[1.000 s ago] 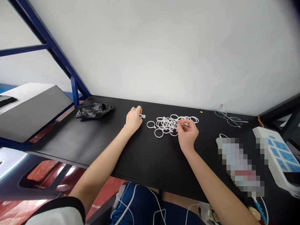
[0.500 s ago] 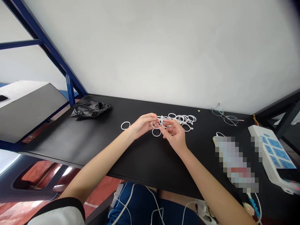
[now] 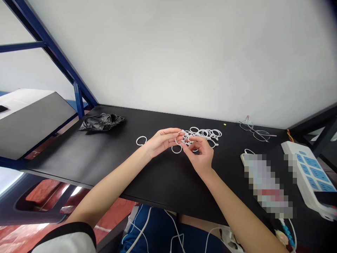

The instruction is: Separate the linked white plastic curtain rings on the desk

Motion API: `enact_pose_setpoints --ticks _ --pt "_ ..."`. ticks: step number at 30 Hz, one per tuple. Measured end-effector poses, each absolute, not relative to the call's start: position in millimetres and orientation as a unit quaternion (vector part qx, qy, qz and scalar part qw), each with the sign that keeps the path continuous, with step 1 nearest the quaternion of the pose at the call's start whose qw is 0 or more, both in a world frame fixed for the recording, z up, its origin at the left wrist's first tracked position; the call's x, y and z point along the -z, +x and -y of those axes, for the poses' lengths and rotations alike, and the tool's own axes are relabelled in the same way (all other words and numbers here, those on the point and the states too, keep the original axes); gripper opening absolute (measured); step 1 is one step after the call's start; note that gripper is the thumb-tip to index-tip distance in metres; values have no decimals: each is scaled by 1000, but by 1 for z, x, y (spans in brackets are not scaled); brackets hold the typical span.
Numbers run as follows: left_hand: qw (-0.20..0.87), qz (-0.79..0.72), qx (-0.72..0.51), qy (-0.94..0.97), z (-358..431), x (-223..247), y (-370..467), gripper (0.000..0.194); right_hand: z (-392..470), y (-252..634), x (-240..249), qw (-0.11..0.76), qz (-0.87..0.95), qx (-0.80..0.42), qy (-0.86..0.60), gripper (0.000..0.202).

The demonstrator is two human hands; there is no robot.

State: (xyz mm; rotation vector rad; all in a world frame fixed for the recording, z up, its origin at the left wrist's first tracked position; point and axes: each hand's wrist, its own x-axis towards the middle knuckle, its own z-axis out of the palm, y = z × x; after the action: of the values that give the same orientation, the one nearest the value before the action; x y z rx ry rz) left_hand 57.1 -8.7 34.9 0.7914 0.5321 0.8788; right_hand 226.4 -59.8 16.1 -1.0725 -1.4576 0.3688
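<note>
My left hand (image 3: 162, 143) is closed in a pinch on a thin white plastic ring (image 3: 176, 142), held just above the black desk. From the other side, my right hand (image 3: 202, 153) has its thumb and forefinger pinched at the same ring; the exact contact is partly hidden by the fingers. Behind and beside my hands lies a pile of similar white rings (image 3: 206, 133), some showing a small knob on the rim. One loose ring (image 3: 176, 153) rests just below my fingers, and another loose ring (image 3: 141, 136) lies to the left, near my left wrist.
A crumpled black plastic bag (image 3: 101, 123) sits at the desk's left back. On the right are eyeglasses (image 3: 254, 130), a blurred phone (image 3: 265, 182) with a cable, and a white power strip (image 3: 306, 175). A wall (image 3: 184, 63) rises behind the desk (image 3: 158, 182).
Both hands have shifted a little to the right, the right one more, with its fingers slightly more curled. The ring stays between them. The whole view has drifted slightly.
</note>
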Motion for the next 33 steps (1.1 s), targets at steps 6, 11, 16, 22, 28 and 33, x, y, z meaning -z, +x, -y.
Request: enact_pose_setpoints --ticks 6,11,16,22,28,33 --pt "804 -243 -426 338 12 -38 60 20 59 229 -16 588 652 -183 -443 22" --pt "804 -232 -447 314 11 -39 59 18 60 227 -13 580 662 -178 -440 20" --pt "805 -241 -450 304 9 -38 59 18 60 225 -14 577 639 -208 -464 24" --pt "809 -242 -449 292 10 -39 60 18 59 228 -16 573 654 -176 -461 14" --pt "801 -253 -459 290 11 -40 60 17 60 228 -18 586 666 -168 -430 12" --pt "802 -247 -458 292 11 -39 60 18 59 228 -16 597 663 -154 -424 8"
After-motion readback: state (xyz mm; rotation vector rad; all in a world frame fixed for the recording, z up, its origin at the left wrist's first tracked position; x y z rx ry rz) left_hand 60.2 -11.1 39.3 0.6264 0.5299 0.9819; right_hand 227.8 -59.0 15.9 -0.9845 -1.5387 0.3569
